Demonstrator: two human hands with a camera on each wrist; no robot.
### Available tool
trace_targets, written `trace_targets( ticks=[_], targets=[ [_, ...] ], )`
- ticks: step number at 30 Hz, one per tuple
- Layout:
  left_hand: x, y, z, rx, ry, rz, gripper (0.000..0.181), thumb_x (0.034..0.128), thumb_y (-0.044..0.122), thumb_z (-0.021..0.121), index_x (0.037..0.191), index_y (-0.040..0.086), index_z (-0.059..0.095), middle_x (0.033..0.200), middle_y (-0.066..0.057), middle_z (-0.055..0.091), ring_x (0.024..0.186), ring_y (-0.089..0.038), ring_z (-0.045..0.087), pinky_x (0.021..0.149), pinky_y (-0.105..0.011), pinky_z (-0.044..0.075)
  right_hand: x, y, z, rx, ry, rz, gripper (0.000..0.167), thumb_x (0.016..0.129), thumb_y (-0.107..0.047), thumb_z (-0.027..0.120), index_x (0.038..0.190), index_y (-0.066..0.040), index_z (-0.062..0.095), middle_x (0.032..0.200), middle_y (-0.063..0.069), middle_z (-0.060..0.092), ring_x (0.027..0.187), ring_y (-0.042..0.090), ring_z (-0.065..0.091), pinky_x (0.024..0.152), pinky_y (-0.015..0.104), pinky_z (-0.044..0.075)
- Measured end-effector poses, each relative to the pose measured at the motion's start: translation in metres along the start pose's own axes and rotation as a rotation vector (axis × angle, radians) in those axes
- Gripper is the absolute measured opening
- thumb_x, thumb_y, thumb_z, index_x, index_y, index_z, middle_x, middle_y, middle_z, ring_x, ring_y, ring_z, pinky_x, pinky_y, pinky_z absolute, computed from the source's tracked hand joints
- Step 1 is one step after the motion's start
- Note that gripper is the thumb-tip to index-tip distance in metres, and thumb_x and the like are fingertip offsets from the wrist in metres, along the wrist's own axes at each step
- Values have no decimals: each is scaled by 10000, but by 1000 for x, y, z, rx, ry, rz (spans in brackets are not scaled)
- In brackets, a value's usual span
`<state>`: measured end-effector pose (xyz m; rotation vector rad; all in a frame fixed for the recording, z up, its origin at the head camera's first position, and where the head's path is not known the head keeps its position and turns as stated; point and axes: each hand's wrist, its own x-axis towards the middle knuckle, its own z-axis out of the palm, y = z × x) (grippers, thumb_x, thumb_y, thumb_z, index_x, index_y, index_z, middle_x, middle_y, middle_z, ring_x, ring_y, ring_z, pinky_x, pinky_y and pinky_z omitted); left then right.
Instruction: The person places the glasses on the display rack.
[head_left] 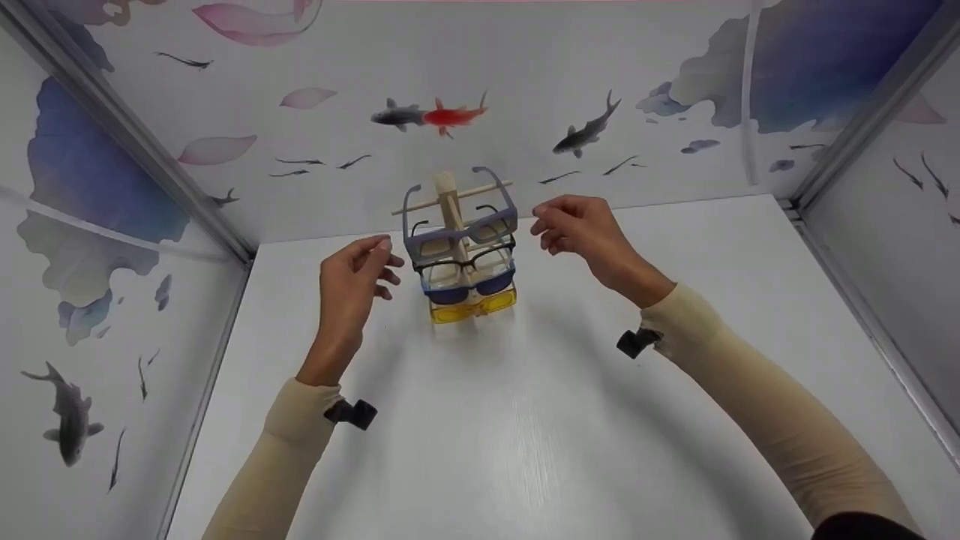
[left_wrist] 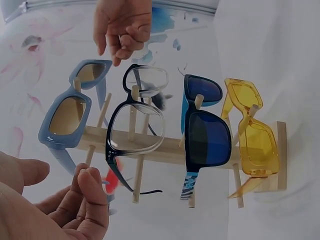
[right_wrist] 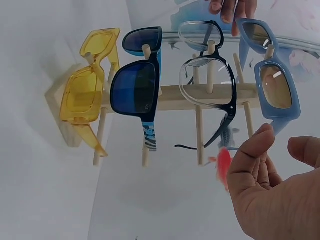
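A wooden display stand (head_left: 445, 184) holds several pairs of glasses, one above another. On top sit grey-blue sunglasses (left_wrist: 67, 116) with brownish lenses. Below them come black-and-clear eyeglasses (left_wrist: 112, 131), then dark blue-lensed sunglasses (left_wrist: 209, 139) with patterned temples. Yellow see-through glasses (right_wrist: 82, 95) hang lowest. My left hand (head_left: 352, 281) is just left of the top pair, its fingers loosely bent and holding nothing. On the other side my right hand (head_left: 581, 232) hovers beside the same pair, also loosely bent with nothing held. In the head view a small gap separates each hand from the frame.
The stand rises from a white tabletop (head_left: 480, 442) near its back edge. White panels (head_left: 300, 202) printed with fish and petals enclose the back and both sides. Small black devices (head_left: 637, 343) sit on both sleeved wrists.
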<state>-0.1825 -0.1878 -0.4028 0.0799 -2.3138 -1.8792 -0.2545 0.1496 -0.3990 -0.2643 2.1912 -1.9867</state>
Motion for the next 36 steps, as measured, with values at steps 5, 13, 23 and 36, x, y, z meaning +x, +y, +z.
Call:
trace_targets(
  ticks=[5, 13, 23, 36],
  targets=[
    [-9, -10, -8, 46, 13, 3, 332, 1152, 226, 615, 1408, 39, 716, 1109, -174, 782, 899, -269, 726, 718, -257, 616, -15, 5, -16, -50, 16, -40, 365, 1115, -309, 685, 1314, -4, 703, 1111, 142, 741, 896, 227, 691, 856, 286, 629],
    [-19, -23, -17, 86, 8, 5, 314, 1148, 212, 622, 1372, 19, 728, 1092, -190, 781, 873, -246, 733, 705, -257, 624, -31, 14, -43, -26, 51, -104, 306, 1107, -240, 697, 1260, 24, 712, 1106, 240, 743, 825, 204, 693, 771, 282, 622],
    [-24, -37, -24, 86, -43, -10, 321, 1135, 205, 640, 1391, 30, 723, 1146, -171, 778, 969, -276, 735, 766, -272, 635, -46, 33, -61, -34, 77, -98, 315, 1103, -233, 704, 1250, 45, 716, 1047, 164, 759, 819, 199, 693, 755, 264, 615],
    [-27, -66, -18, 330, -125, 78, 408, 1114, 277, 688, 1448, 43, 692, 1325, -116, 746, 1272, -274, 667, 1037, -475, 573, -63, 75, -72, -268, 151, -201, 252, 1120, -206, 674, 1226, 12, 745, 1038, 134, 760, 831, 216, 716, 729, 248, 609]
  ],
)
